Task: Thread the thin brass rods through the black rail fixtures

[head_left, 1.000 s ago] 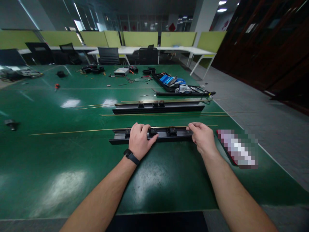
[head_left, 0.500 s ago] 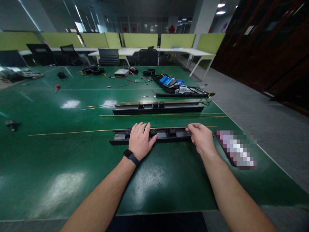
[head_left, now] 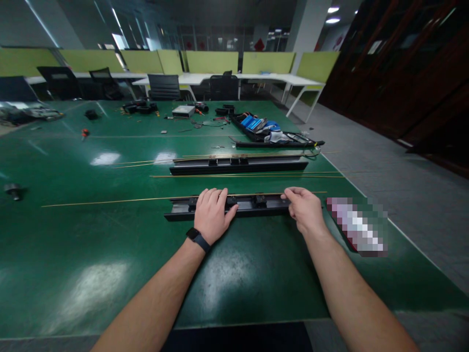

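A black channel-shaped rail [head_left: 245, 212] with dark blocks inside lies across the green table in front of me. My left hand [head_left: 211, 210], a dark watch on its wrist, rests over the rail's left half, fingers stretched across it and thumb apart. At the right end my right hand [head_left: 305, 208] is closed, thumb and forefinger pinched together just above the channel; what is between the fingertips is too small to make out. One long thin brass-coloured rod [head_left: 110, 201] runs along the rail's far edge, passing behind both hands.
Beyond lies a second black rail [head_left: 238, 168] with thin rods [head_left: 190, 176] before it. Farther back are a black tray [head_left: 246, 128] with blue packets and a white box [head_left: 183, 111]. A blurred-out item [head_left: 357, 227] lies right, near the table edge. A dark metal part [head_left: 13, 190] sits far left.
The whole view has shifted very slightly. Both hands keep their places on the rail, the left flat and the right pinched.
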Action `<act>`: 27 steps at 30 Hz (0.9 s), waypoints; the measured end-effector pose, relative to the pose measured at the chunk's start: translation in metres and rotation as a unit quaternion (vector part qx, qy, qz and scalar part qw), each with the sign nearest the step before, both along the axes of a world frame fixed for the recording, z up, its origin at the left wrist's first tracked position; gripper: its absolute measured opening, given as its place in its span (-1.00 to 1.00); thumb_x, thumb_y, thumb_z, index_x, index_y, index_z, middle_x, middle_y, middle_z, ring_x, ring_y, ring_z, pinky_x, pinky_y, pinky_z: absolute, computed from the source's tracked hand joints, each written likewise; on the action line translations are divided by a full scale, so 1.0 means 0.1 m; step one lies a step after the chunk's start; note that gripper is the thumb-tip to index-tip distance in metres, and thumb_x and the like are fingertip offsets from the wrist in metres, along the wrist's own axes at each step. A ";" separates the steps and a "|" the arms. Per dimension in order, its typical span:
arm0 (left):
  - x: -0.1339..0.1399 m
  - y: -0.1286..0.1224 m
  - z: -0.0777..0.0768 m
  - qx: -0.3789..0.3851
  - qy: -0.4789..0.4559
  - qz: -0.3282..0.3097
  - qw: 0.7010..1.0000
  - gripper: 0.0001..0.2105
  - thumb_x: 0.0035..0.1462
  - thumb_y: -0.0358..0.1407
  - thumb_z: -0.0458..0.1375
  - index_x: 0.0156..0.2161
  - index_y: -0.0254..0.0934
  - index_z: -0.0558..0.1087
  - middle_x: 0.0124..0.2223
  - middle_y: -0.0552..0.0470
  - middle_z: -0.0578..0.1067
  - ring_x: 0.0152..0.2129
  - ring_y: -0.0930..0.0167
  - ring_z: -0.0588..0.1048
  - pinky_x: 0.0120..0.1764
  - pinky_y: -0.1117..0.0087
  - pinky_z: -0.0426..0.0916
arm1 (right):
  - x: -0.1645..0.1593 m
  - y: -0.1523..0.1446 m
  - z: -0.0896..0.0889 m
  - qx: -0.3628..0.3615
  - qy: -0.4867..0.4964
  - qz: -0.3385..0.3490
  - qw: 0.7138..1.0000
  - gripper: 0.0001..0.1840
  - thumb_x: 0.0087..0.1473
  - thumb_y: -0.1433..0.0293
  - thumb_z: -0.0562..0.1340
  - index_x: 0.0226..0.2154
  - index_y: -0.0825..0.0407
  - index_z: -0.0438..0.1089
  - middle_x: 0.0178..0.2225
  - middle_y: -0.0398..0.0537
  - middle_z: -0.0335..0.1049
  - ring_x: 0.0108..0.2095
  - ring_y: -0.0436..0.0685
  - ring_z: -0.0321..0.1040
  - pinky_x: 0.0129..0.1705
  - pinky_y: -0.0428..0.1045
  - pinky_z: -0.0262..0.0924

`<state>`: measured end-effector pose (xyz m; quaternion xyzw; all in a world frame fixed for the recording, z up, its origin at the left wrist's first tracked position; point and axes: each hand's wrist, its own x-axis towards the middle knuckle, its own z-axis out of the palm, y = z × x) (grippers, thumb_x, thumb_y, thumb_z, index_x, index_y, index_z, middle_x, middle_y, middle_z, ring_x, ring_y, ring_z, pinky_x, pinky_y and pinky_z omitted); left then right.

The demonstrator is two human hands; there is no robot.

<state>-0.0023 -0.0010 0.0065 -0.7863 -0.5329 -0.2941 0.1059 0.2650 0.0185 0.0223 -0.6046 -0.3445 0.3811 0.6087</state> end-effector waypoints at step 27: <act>0.01 0.00 -0.01 -0.002 -0.007 -0.001 1.000 -0.51 0.34 -0.05 0.08 0.23 -0.29 0.38 0.12 -0.22 0.52 0.16 0.09 0.41 0.30 0.00 0.15 | -0.04 -0.02 0.02 0.010 -0.015 0.008 1.000 -0.58 -0.12 0.13 0.46 -0.34 0.07 0.42 -0.37 -0.01 0.58 -0.80 -0.17 0.01 -0.81 -0.14 -0.24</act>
